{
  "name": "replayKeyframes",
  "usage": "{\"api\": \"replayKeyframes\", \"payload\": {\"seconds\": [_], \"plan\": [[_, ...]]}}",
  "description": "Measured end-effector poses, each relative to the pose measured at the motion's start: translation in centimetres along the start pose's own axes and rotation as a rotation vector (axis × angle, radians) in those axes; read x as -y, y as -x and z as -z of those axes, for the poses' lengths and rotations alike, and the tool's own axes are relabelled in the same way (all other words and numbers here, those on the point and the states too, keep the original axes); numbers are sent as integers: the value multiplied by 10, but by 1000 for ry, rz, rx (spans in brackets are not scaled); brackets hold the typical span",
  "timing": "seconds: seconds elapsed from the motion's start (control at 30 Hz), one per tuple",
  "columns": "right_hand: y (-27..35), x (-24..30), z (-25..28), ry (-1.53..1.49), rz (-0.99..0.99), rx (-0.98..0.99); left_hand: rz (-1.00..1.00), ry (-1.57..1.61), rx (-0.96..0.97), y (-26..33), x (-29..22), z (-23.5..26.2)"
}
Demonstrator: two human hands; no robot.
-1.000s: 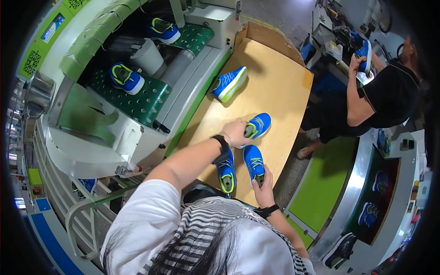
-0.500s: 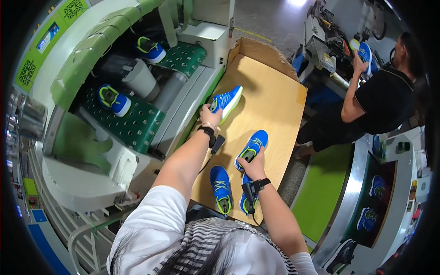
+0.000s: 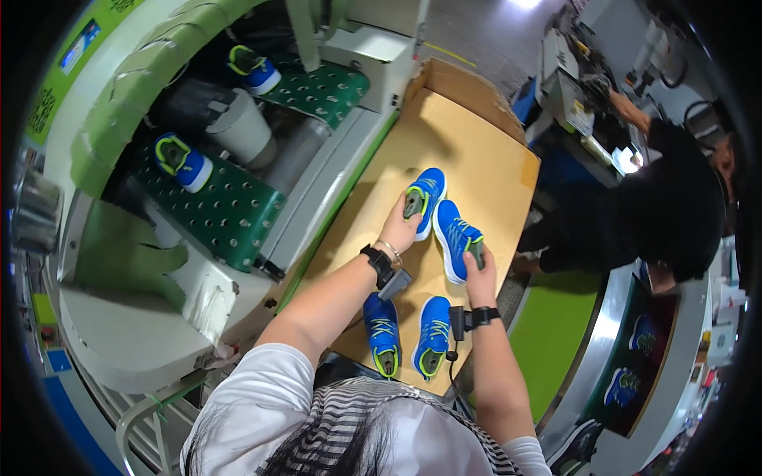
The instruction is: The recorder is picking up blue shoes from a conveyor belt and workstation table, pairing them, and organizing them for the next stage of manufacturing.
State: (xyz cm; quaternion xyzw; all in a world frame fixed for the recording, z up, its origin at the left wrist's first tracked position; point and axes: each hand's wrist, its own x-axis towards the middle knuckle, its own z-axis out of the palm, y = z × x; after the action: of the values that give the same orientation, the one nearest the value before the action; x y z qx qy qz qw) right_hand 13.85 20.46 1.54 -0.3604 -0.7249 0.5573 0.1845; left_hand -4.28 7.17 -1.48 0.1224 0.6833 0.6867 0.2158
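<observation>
My left hand (image 3: 402, 226) is closed on the heel of a blue sneaker (image 3: 431, 190) with a white sole, its toe pointing away from me. Just right of it, my right hand (image 3: 480, 279) grips the heel of a second blue sneaker (image 3: 454, 234), which leans over so its white sole shows on the left. Both have lime-green collars with a dark grey-green insert inside. The two shoes are close together above the wooden tabletop (image 3: 476, 151). Nearer to me, another blue sneaker (image 3: 382, 329) and its neighbour (image 3: 433, 329) rest side by side, heels toward me.
At left, a white-green machine (image 3: 127, 309) has a perforated green conveyor (image 3: 230, 210) carrying a sneaker (image 3: 182, 163) and one farther back (image 3: 255, 71). A cardboard flap (image 3: 476, 91) edges the table's far end. Right, a person in black (image 3: 635, 210) stands beside a conveyor holding more shoes (image 3: 621, 387).
My left hand brought its sneaker right and nearer me. My right hand shifted its sneaker right and tilted it. The person at right has turned and bent over.
</observation>
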Motion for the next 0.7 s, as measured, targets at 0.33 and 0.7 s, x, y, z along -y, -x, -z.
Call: {"api": "replayKeyframes", "payload": {"seconds": [0.33, 0.7], "plan": [[-58, 268, -138, -150, 722, 299, -364, 322, -526, 151, -183, 113], [-24, 242, -172, 190, 990, 436, -400, -343, -970, 114, -190, 151]]}}
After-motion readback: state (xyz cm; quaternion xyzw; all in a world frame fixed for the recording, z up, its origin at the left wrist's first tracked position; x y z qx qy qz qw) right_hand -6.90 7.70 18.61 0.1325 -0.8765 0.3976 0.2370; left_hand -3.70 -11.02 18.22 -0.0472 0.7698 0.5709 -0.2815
